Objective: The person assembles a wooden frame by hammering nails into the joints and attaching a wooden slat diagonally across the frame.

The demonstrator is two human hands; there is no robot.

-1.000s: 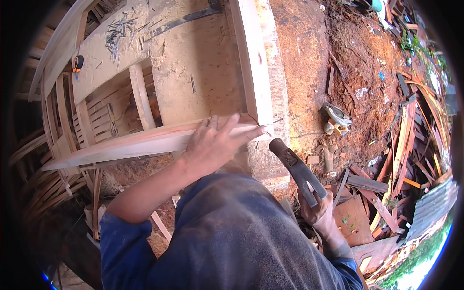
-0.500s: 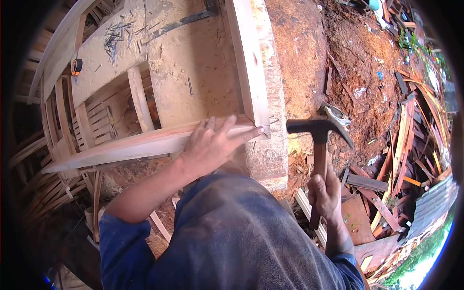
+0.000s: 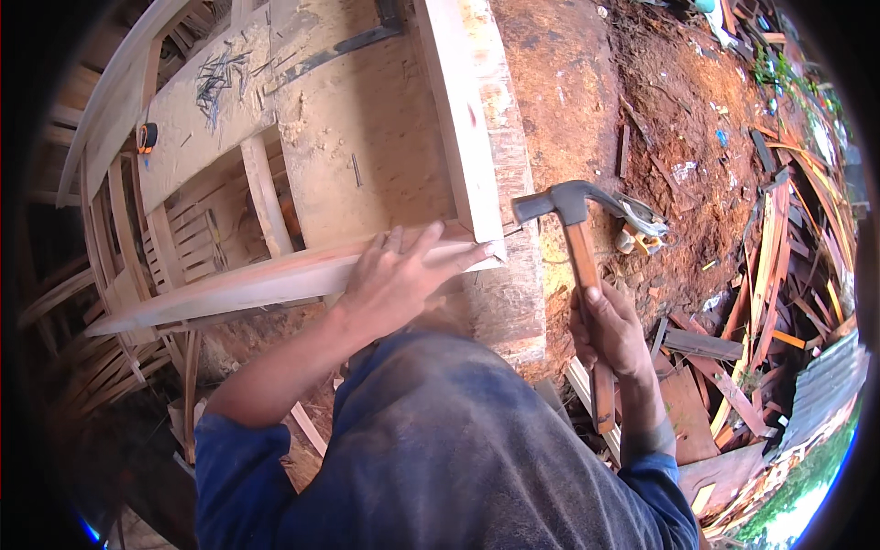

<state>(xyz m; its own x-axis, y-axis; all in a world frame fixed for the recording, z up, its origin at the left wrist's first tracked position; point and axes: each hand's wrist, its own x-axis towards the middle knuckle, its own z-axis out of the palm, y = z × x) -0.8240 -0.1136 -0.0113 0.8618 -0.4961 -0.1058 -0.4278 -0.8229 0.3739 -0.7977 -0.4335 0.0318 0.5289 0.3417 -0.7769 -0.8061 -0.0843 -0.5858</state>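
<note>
- Pale wood, long and bare: the board [image 3: 284, 275] runs across in front of the person, its right end meeting a second board [image 3: 460, 119] at a corner.
- The left hand [image 3: 390, 280] lies spread over that first board near the corner, fingers draped across its top edge, thumb stretched toward the joint; it presses rather than clenches.
- The right hand [image 3: 610, 330] is wrapped firmly round the wooden handle of a claw hammer [image 3: 581, 252], thumb along the shaft, off to the right of the frame.
- The hammer's dark face points left, near a thin nail [image 3: 512, 231] that juts out beside the corner and looks apart from it.
- From here I can see a dusty panel [image 3: 321, 174] beyond the boards, bearing a heap of nails [image 3: 216, 81], one lone nail [image 3: 357, 170] and a dark metal bar [image 3: 367, 39].
- A black-and-orange tape measure [image 3: 147, 137] sits at the left.
- Wood scraps [image 3: 770, 266] and a corrugated sheet [image 3: 820, 399] litter the ground on the right.
</note>
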